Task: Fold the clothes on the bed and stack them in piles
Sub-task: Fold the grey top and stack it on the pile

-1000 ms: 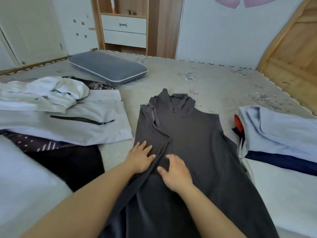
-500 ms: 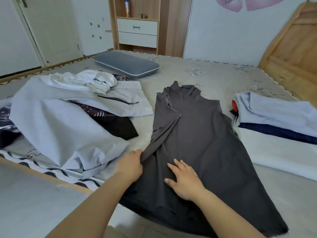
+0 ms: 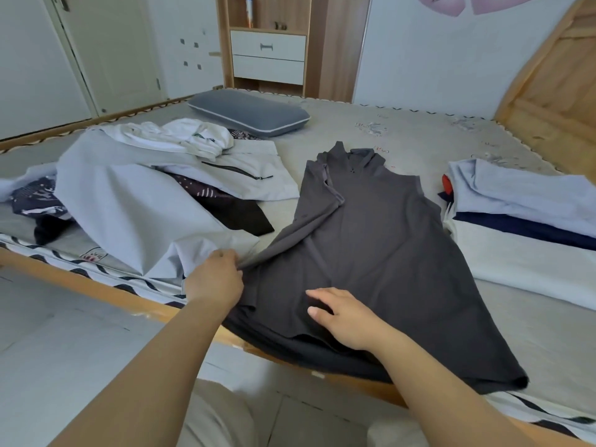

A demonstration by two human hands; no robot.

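While the left hand [image 3: 214, 279] pinches the grey dress [image 3: 371, 253] edge, the flat right hand [image 3: 342, 317] presses it.

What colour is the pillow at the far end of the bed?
The pillow is blue-grey with a thin pale line along its edge, seen in the head view.

Almost nothing here can be read. At the top right of the frame a pink heart-shaped wall sticker [image 3: 451, 3] carries cursive lettering, cut off by the frame edge and too blurred to make out. On the bed sheet [image 3: 403, 137], small red marks near the middle of the frame may be printed characters, but they are too small to read.
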